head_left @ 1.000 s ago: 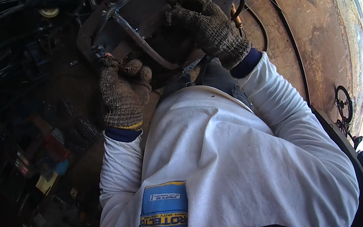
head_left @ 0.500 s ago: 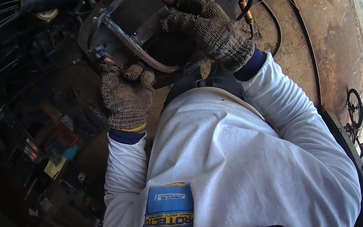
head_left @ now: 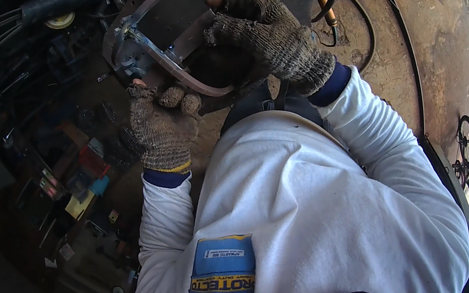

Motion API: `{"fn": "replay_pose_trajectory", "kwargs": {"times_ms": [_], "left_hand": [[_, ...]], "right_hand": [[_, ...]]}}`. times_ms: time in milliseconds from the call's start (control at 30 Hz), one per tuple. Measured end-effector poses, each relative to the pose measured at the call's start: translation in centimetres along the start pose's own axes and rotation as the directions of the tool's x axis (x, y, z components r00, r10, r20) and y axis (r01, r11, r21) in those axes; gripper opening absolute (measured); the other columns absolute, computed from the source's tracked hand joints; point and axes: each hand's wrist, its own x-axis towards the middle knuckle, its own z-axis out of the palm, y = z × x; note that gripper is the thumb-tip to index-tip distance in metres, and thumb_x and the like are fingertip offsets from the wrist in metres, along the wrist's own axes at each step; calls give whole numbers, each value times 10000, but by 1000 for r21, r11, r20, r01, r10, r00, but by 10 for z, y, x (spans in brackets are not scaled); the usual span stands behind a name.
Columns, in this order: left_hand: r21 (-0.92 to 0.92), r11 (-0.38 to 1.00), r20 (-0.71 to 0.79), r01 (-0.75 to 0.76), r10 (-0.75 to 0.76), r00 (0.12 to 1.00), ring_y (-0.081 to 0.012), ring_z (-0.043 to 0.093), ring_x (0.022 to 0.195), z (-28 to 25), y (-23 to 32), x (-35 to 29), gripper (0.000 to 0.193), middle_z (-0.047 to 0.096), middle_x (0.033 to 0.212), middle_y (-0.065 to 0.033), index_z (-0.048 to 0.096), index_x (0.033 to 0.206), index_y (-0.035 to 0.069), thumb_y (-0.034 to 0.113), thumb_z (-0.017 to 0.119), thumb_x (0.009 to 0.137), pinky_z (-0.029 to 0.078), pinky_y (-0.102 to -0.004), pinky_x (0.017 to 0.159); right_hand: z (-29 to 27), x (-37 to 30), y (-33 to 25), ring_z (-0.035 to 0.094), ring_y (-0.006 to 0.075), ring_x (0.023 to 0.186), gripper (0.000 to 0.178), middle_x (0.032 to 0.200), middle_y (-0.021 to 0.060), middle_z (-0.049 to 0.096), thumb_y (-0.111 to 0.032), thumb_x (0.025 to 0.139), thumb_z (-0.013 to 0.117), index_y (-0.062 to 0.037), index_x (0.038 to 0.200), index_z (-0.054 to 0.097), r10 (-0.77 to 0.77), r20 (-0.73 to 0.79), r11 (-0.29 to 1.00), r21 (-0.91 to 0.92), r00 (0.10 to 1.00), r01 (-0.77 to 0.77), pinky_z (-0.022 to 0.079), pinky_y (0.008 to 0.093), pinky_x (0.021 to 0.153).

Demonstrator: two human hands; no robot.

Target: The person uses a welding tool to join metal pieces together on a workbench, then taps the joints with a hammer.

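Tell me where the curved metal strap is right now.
In the head view the curved metal strap sits upper centre, between the left hand gripping its lower bend and the right hand on its right.

Welding mask [head_left: 180, 49] between both hands; clutter [head_left: 64, 176] lies left.

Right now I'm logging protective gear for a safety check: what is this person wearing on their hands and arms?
Both the left hand and right hand wear speckled grey-brown knitted gloves, worn and dirty, with fingertips poking out of the right one. Dark blue cuffs show at the wrists under long white sleeves.
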Motion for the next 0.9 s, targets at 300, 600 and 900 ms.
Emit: {"fn": "replay_pose_trajectory", "kwargs": {"times_ms": [300, 600, 900], "left_hand": [[-72, 997, 105, 36, -28, 994, -142, 570, 730, -16, 2, 3, 388, 618, 940, -46, 616, 1057, 107, 437, 442, 953, 431, -332, 621], [18, 1000, -46, -10, 10, 999, -92, 492, 663, 1, 2, 2, 350, 553, 759, 19, 627, 978, 111, 427, 480, 940, 384, -279, 582], [-7, 1000, -32, -31, 31, 999, -132, 539, 710, 1, 0, 4, 361, 608, 899, -31, 622, 1072, 94, 406, 505, 935, 444, -338, 644]], "right_hand": [[3, -1, -6, 622, 154, 976, 366, 1067, 73, 636, -139, 901, 622, -41, 1242, 535, 40, 0, 999, 13, 999, -40, 511, 275, 866], [2, 0, 0, 614, 153, 989, 360, 1084, 70, 627, -136, 905, 616, -51, 1246, 537, -3, 4, 1000, 9, 1000, 3, 509, 281, 878], [2, 0, -2, 620, 155, 971, 352, 1059, 68, 628, -114, 903, 610, -33, 1237, 532, -7, -4, 997, 72, 1000, 8, 517, 286, 866]]}}
